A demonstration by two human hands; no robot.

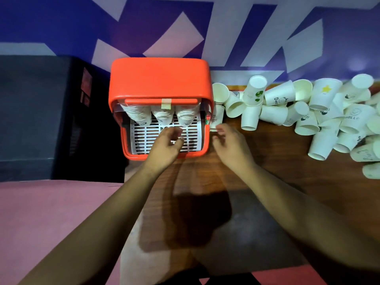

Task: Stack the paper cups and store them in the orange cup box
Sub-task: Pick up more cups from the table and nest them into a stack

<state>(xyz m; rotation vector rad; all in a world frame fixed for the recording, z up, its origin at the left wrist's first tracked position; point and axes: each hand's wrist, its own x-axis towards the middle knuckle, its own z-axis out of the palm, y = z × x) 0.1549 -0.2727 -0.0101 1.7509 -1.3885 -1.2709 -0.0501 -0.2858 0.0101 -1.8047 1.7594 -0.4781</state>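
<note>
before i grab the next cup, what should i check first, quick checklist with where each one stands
1. Left hand free: ok, holds nothing, over the white slatted tray.
2. Right hand free: ok, fingers relaxed, holding nothing.
3. Orange cup box open at the front: ok, three cup stacks show inside.
4. Loose paper cups all stored: not ok, many lie scattered on the wooden table.
5. Room left in the box: cannot tell.
</note>
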